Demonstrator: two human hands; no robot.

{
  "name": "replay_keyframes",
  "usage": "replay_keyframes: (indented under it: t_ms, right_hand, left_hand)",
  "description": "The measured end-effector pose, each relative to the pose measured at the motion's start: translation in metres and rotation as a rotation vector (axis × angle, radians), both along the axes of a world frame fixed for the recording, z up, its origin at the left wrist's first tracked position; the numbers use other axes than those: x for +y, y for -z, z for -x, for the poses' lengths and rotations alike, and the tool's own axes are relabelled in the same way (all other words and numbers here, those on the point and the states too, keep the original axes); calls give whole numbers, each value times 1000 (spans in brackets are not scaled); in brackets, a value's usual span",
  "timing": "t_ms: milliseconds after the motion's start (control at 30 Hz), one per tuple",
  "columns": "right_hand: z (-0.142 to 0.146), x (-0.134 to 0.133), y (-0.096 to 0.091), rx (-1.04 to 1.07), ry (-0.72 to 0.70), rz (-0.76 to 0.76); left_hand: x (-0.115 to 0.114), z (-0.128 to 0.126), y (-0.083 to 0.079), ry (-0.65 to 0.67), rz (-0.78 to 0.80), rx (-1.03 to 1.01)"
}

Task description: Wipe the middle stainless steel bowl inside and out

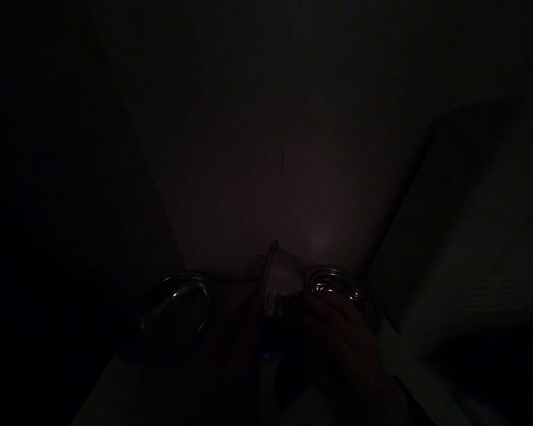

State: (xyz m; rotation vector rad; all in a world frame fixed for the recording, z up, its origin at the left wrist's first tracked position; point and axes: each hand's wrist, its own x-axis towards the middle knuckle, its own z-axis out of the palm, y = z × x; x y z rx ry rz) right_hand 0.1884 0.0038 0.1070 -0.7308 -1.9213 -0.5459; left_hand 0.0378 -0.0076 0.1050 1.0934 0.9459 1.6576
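The view is very dark, and only outlines and a few glints show. A bowl-like piece (pixel 284 275) stands turned on its side at the lower middle, its curved rim facing left. My right hand (pixel 342 331) grips it from the right, with the fingers curled against its side. At the left of the rim is my left hand (pixel 242 334), nearly lost in shadow; its fingers cannot be made out. The lower part of the piece is hidden in the dark. A small bluish glint shows beneath it.
A shiny round metal dish (pixel 177 310) lies to the left on a pale surface (pixel 115 390). Another shiny dish (pixel 337 281) sits behind my right hand, partly covered by it. Beyond them rises a dim wall (pixel 249 177), with a slanting dark edge at right.
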Motion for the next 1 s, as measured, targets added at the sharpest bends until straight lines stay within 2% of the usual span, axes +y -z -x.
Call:
replay_keyframes:
  t_ms: [167,300,500,600,733,833,1000]
  right_hand:
    - [0,-1,4,19,55,30]
    - [-1,0,10,46,12,7]
    - [-2,1,1,22,47,53]
    - [-1,0,-2,-9,18,29]
    - [-2,0,-1,9,31,0]
    - [-2,-1,1,10,60,57]
    - [0,0,2,26,-13,8]
  left_hand:
    - [0,2,1,1,2,5]
    - [-1,1,2,11,18,10]
    - [-2,0,0,26,36,18]
    - [-1,0,0,23,35,19]
    - [-1,0,2,26,33,14]
    - [-1,1,3,19,30,5]
    - [2,5,1,-1,23,-9]
